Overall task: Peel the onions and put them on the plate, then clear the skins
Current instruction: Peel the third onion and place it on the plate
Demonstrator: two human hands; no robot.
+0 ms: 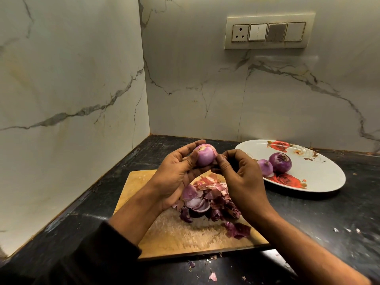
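An onion [205, 158] is held up in the left hand [176, 175], whose fingers and thumb are curled round it, the thumb lying across its near side. The grip of the right hand [239, 177] is closed in a pinch at the onion's right flank, where a strip of pale skin is caught between thumb and fingertips (how much of the strip is loose cannot be told). The onion is mostly bare and light purple, its cut top turned toward the camera, and it is held above the far edge of a wooden board [170, 237].

Below the hands a heap of skins [207, 200] lies on the board, reddish and dark purple, with a few pale curved layers among them. One loose piece is seen nearer the board's front right corner, and small scraps are scattered on the black table [308, 212] in front of the board.

To the right, a white plate [320, 177] with red rose prints is set on the table, apart from the board. Two peeled onions [274, 161] rest on it, touching each other, the darker one being the larger.

Marble walls meet in a corner behind, and a switch panel [269, 30] is fixed on the right wall.
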